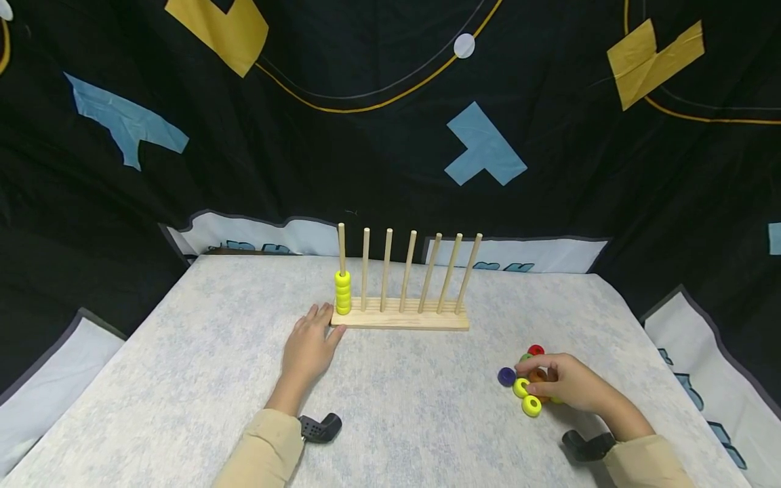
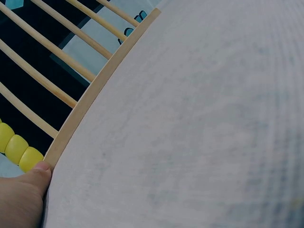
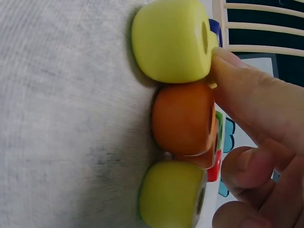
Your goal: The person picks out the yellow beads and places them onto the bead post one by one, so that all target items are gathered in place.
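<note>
A wooden peg stand [image 1: 399,320] with several upright rods stands at the back of the table. Yellow beads [image 1: 343,293] are stacked on its leftmost rod. My left hand [image 1: 308,349] holds the left end of its base, thumb at the front corner. To the right, my right hand [image 1: 576,383] reaches over a group of loose beads, thumb and forefinger apart. Its thumb tip is right at a yellow bead [image 1: 521,388]. In the right wrist view, an orange bead [image 3: 183,118] lies between two yellow ones, beside the fingers.
A purple bead [image 1: 506,377], a red bead [image 1: 536,350] and another yellow bead [image 1: 531,406] lie around the right hand. Black cloth [image 1: 366,169] with coloured patches hangs behind the pale table [image 1: 403,407]. Each wrist wears a black device.
</note>
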### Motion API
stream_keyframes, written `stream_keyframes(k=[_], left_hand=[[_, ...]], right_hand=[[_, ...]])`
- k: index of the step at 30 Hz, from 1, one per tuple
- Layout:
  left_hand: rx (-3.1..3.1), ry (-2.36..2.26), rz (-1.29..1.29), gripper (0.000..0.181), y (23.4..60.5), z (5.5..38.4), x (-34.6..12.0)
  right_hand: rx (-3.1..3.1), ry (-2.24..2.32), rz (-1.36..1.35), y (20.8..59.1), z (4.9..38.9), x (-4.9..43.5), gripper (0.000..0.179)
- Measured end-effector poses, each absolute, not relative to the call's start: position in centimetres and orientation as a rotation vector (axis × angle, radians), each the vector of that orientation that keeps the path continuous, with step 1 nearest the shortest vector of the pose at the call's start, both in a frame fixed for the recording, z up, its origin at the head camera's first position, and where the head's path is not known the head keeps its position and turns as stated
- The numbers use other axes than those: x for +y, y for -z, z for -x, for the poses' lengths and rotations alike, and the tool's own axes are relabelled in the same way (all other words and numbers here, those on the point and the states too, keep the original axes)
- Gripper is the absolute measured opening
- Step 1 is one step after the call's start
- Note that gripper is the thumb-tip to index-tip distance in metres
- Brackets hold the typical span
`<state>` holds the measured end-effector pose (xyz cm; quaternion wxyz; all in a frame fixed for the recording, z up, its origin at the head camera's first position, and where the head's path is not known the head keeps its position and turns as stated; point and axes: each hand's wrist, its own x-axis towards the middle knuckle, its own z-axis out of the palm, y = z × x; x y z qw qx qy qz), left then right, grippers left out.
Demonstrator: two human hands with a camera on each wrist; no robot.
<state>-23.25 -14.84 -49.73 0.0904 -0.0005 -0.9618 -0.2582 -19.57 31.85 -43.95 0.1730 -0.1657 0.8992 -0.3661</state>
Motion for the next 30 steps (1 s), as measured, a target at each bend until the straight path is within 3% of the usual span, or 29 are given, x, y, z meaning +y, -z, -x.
stream_keyframes(k=[30], left_hand=[[-2.842, 0.761, -0.001, 0.062, 49.8, 23.3, -14.8]], right_hand=[[2.723, 0.878, 0.334, 44.3, 19.5, 30.9, 0.033]])
